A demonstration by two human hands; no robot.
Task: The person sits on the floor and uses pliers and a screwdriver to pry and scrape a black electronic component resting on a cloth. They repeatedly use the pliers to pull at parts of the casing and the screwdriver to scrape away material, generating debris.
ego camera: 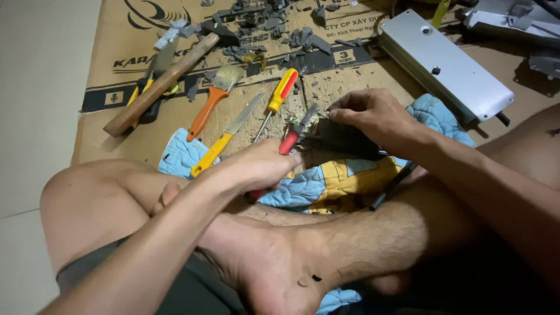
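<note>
Fingers of left hand (256, 166) wrapped around red-handled tool (290, 141), right hand (373, 114) pinching dark part (344, 140), cardboard edge (81, 111) well left.

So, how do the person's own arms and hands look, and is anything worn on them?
Both arms are bare, with no sleeves in view. The left hand and right hand have no gloves, and no rings, watch or bracelet show. The forearms look lean.
</note>
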